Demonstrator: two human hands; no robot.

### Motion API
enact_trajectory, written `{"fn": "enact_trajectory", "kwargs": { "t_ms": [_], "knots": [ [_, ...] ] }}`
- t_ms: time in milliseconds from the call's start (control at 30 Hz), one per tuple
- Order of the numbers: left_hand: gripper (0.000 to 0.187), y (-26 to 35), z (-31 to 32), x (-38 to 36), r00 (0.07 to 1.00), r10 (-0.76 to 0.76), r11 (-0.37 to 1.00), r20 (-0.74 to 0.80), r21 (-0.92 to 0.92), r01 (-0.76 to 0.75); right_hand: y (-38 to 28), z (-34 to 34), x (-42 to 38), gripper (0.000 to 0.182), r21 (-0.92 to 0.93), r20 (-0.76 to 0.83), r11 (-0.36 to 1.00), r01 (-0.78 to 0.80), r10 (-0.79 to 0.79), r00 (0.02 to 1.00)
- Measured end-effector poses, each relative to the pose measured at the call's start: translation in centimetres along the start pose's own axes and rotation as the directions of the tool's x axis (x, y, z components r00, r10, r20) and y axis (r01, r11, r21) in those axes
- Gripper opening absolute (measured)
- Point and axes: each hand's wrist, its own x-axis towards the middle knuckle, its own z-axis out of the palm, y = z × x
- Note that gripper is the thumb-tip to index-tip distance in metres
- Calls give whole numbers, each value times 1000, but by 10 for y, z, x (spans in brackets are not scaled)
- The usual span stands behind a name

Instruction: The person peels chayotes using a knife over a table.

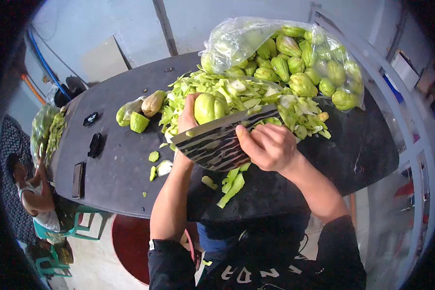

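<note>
A light green chayote (210,107) is in my left hand (186,117), whose fingers wrap round its left side. My right hand (270,146) is closed on a broad-bladed knife (217,140); the fist hides the handle. The wide blade, with dark streaks, lies in front of the chayote and covers part of my left hand. Under and behind both hands spreads a heap of cut chayote pieces (246,92). A few green strips (233,187) lie on the table below the blade.
Whole chayotes fill a clear plastic bag (285,58) at the back right of the dark table (116,174). Several pieces of chayote (153,104) lie left of the heap. A phone (79,180) rests near the left edge. Another person (36,193) sits at far left by more greens.
</note>
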Motion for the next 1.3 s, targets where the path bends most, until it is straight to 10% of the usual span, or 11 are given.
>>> {"fn": "enact_trajectory", "kwargs": {
  "t_ms": [233,400,633,700,767,900,967,1033,1067,1167,1300],
  "knots": [
    [62,9,3,-3,998,-10,998,64,-64,14,-6,-6,1,23,-18,1,1000,25,-25,1000],
    [62,24,-7,-5,979,-102,975,179,-175,133,67,38,-40,9,-149,267,839,-523,544,796],
    [71,14,-3,-5,949,-167,935,269,-263,239,77,24,-46,23,-83,189,749,-657,659,728],
    [66,10,1,-6,854,-447,692,266,-503,518,75,23,-44,23,-55,213,712,-700,693,688],
    [61,5,4,6,939,-338,540,61,-804,246,73,23,-40,20,-38,195,718,-695,687,700],
    [57,-10,-3,-4,717,-422,13,554,-787,616,66,22,-43,17,78,144,760,-645,632,761],
    [54,-30,-4,-5,720,-324,290,613,-660,693,57,18,-39,19,82,170,762,-642,624,763],
    [48,-12,3,-6,856,-455,644,245,-573,506,46,15,-30,25,149,127,792,-593,579,805],
    [47,1,-4,-3,946,-283,924,159,-218,314,44,18,-30,32,101,36,885,-454,453,891],
    [64,-16,-1,-4,994,5,992,112,128,-19,27,7,-18,46,81,40,965,-249,247,968],
    [64,-8,0,-4,994,33,983,106,177,-52,3,-4,-1,42,71,-39,995,-63,66,997]
  ]
}}
